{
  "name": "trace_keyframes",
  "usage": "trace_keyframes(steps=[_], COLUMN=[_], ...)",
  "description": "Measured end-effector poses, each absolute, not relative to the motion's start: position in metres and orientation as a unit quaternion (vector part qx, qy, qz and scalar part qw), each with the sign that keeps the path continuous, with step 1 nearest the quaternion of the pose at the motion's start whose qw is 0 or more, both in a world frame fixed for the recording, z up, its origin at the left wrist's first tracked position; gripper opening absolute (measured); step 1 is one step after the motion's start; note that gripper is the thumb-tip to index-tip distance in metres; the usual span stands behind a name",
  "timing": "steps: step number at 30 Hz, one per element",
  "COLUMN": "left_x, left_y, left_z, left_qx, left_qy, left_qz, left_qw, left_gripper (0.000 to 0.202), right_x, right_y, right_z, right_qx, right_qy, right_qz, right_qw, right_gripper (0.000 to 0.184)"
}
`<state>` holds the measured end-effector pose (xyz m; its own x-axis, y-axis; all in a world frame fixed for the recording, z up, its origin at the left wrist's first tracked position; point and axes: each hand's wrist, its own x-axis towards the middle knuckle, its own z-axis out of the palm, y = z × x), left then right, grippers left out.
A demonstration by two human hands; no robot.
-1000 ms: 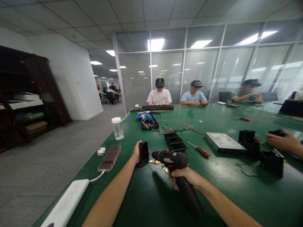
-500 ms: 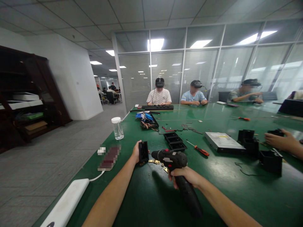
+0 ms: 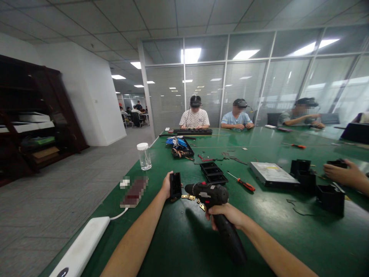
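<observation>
My left hand [image 3: 166, 186] is closed around the side of a small black plastic box [image 3: 175, 186], tilted so that its hollow side shows. My right hand [image 3: 223, 214] grips a black cordless drill [image 3: 208, 193] by its handle, with the nose pointing left towards the box. A small gap separates the drill's nose from the box. Several small brass-coloured metal plates [image 3: 190, 197] lie on the green table [image 3: 276, 234] between the two hands, partly behind the drill. Just beyond the drill sits a black tray with compartments [image 3: 213, 172].
A screwdriver [image 3: 241, 181] and a flat metal drive [image 3: 272, 173] lie to the right, near black boxes [image 3: 330, 198] and a co-worker's hand [image 3: 347, 172]. On the left stand a clear jar [image 3: 144, 157] and a white power strip [image 3: 82, 246]. Co-workers sit across the table.
The whole view has shifted very slightly. Both hands keep their hold on the box and the drill, in nearly the same places.
</observation>
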<state>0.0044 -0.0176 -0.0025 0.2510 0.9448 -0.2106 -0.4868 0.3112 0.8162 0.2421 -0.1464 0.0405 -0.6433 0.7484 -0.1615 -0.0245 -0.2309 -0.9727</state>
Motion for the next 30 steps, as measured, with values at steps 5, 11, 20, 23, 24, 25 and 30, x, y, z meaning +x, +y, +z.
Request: trace_keyframes(steps=[5, 11, 20, 23, 24, 25, 30], left_x=[0.0043, 0.0042, 0.0047, 0.0038, 0.0035, 0.0032, 0.0034], left_y=[-0.0186, -0.0192, -0.0178, -0.0165, -0.0162, -0.0161, -0.0174], left_z=[-0.0018, -0.0011, -0.0018, -0.0035, -0.0038, -0.0040, -0.0024], left_qx=[0.318, 0.316, 0.304, 0.313, 0.316, 0.319, 0.322], left_qy=[0.363, 0.368, 0.365, 0.354, 0.351, 0.349, 0.355], left_qz=[0.493, 0.492, 0.496, 0.496, 0.496, 0.496, 0.496], left_qw=[0.724, 0.723, 0.727, 0.729, 0.729, 0.728, 0.724], left_gripper=[0.043, 0.042, 0.042, 0.042, 0.042, 0.042, 0.042], right_x=[0.2415, 0.2420, 0.2410, 0.2412, 0.2414, 0.2416, 0.2423], right_y=[-0.1457, -0.1435, -0.1443, -0.1442, -0.1440, -0.1439, -0.1441], right_z=[0.0408, 0.0374, 0.0397, 0.0394, 0.0390, 0.0386, 0.0380], right_qx=[-0.328, -0.319, -0.317, -0.319, -0.320, -0.322, -0.326], right_qy=[-0.556, -0.561, -0.560, -0.561, -0.561, -0.559, -0.558], right_qz=[0.714, 0.713, 0.716, 0.714, 0.714, 0.714, 0.713], right_qw=[0.272, 0.274, 0.272, 0.272, 0.272, 0.272, 0.272], right_gripper=[0.017, 0.019, 0.020, 0.020, 0.020, 0.021, 0.022])
